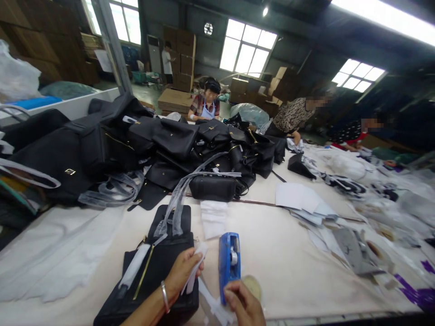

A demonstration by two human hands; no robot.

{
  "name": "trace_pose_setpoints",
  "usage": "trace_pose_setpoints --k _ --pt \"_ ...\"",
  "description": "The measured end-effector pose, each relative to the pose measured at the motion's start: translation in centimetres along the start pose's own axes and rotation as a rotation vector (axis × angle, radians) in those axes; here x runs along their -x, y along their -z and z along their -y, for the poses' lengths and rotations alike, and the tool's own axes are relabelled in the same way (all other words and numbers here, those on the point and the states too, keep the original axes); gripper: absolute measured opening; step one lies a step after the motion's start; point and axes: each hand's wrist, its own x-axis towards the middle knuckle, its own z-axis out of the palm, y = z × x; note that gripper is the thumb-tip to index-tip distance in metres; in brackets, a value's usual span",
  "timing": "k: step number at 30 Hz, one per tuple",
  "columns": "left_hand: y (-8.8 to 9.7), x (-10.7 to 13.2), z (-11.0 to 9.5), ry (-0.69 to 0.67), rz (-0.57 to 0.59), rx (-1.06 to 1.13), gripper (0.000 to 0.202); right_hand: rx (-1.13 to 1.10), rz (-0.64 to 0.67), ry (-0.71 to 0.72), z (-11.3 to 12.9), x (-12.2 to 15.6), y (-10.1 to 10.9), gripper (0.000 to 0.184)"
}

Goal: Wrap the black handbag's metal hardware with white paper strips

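A black backpack (163, 280) with a gold zip lies on the table in front of me. My left hand (185, 270) is closed around a white wrapping sheet (201, 251) at the bag's right side; whether a strap is inside it is hidden. On the bag's left, another piece of white wrapping (135, 267) covers a strap. My right hand (243, 301) has its fingers curled together at the near end of a blue tape dispenser (224, 262). Anything pinched there is too small to make out. Clear plastic-covered straps (175, 217) run over the bag's top flap.
Black bags (176, 140) are heaped across the table's far side. White sheets (214, 217) lie beyond the dispenser, with a paper stack (302, 199) and a grey tape dispenser (356, 251) to the right. A tape roll (252, 287) sits beside my right hand. Several people work farther back.
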Motion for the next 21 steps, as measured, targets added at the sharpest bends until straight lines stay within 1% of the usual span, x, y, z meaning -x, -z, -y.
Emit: trace_pose_setpoints --k 2,4,6,8,11,13,14,16,17,18,21 --pt "-0.3 -0.1 0.0 -0.025 0.026 -0.029 0.036 0.065 0.036 0.17 4.1 -2.1 -0.4 0.028" --pt "-0.5 -0.1 0.0 -0.041 0.054 -0.047 0.036 0.142 0.065 0.317 6.7 -4.3 -0.9 0.024" --pt "-0.6 -0.1 0.0 -0.051 0.062 -0.062 0.036 0.237 0.095 0.413 7.7 -6.2 -1.5 0.02" --pt "-0.4 0.1 -0.1 -0.061 0.059 -0.074 0.036 0.332 0.132 0.464 7.7 -7.5 -2.0 0.017" --pt "0.2 0.4 -0.4 -0.071 0.084 -0.07 0.037 0.423 0.194 0.504 7.4 -8.4 -2.0 0.015" --pt "0.5 0.7 -0.7 -0.072 0.12 -0.06 0.037 0.43 0.211 0.457 7.4 -8.8 -1.8 0.015" --pt "0.7 0.7 -0.9 -0.071 0.137 -0.055 0.037 0.416 0.205 0.41 7.3 -8.9 -1.7 0.02" --pt "0.9 0.9 -1.3 -0.06 0.165 -0.033 0.036 0.333 0.167 0.296 6.6 -9.4 -1.8 0.036" --pt "1.0 0.9 -1.5 -0.05 0.176 -0.006 0.036 0.261 0.146 0.238 6.0 -9.6 -2.1 0.041" --pt "1.0 0.9 -1.6 -0.038 0.184 0.037 0.036 0.17 0.134 0.186 5.4 -9.8 -2.5 0.04" --pt "1.0 0.7 -1.8 0.027 0.222 0.235 0.036 -0.144 0.15 0.089 3.2 -10.0 -4.7 0.032"
